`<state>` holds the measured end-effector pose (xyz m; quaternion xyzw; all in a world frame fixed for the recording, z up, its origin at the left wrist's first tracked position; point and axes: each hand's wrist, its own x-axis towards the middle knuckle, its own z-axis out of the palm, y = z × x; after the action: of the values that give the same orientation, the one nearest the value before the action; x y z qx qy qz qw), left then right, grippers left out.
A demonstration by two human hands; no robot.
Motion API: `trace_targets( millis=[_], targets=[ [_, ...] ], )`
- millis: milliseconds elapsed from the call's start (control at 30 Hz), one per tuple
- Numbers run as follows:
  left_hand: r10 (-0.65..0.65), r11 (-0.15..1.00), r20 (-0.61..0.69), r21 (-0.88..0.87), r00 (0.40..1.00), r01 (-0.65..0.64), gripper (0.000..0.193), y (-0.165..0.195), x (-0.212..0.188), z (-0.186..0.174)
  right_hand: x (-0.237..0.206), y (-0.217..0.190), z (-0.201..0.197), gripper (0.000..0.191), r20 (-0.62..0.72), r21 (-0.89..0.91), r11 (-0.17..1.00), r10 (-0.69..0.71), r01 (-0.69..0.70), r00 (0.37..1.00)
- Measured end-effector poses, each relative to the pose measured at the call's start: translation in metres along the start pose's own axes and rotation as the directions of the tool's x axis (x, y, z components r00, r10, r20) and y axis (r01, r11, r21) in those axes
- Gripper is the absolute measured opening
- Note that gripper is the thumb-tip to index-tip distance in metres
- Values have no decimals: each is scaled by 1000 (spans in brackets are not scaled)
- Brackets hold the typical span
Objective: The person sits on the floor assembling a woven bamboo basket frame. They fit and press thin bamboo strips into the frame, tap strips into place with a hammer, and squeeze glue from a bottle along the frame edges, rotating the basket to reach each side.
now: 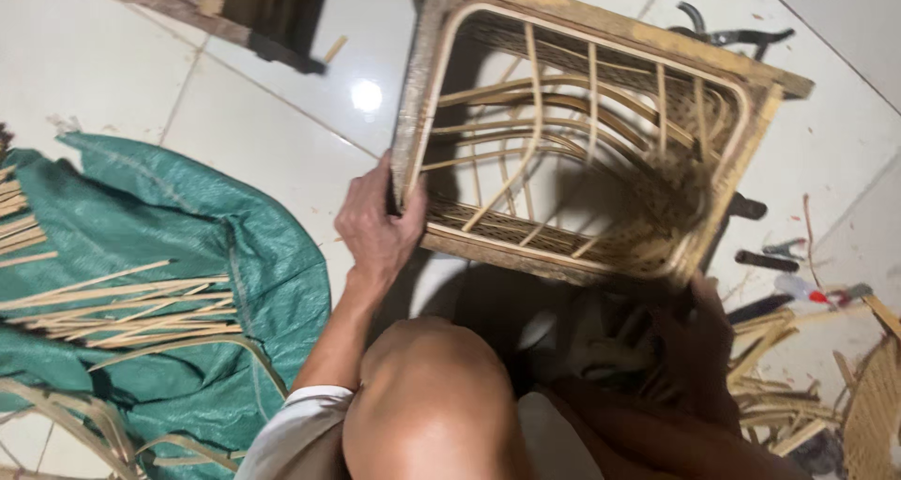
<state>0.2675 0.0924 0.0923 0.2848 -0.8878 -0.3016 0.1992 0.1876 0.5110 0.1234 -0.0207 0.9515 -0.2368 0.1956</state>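
Landmark: the unfinished rattan basket (pixel 582 142), a rectangular woven frame lying on its side on the white tiled floor (pixel 272 133), its open mouth turned up to the camera.
Cane strips: a loose bundle of pale split cane strips (pixel 122 306) lies far left of the basket, fanned out flat.
Green sack: a green woven plastic sack (pixel 188 227) is spread on the floor left of the basket, under the cane strips and crumpled at its edges.
Wooden frame: a dark wooden frame (pixel 235 11) lies up and left of the basket, well apart from it, cut off by the top edge.
Left hand: the left hand (pixel 375 227) grips the basket's lower left corner, thumb along the rim, fingers wrapped round the outside, closed on the frame.
Knee: the person's bare knee (pixel 432 396) rises just below the basket, between the two arms.
Right hand: the right hand (pixel 699 325) sits in shadow at the basket's lower right corner, touching it; whether the fingers are clamped or slack I cannot tell.
Pliers: dark pliers (pixel 732 34) lie on the floor just past the basket's upper right corner.
Offcuts: short cane offcuts (pixel 779 405) are heaped below and right of the basket, next to the right hand.
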Motion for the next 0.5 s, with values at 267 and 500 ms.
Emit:
trace_targets(
  millis=[267, 500],
  targets=[
    [20, 995, 29, -103, 999, -17, 35, -25, -32, 1, -49, 122, -18, 44, -155, 17, 972, -228, 234, 961],
    [126, 982, 62, -147, 990, -116, 39, -28, -43, -20, -28, 240, -36, 37, -297, 766, 636, 485, -98, 822]
  ],
)
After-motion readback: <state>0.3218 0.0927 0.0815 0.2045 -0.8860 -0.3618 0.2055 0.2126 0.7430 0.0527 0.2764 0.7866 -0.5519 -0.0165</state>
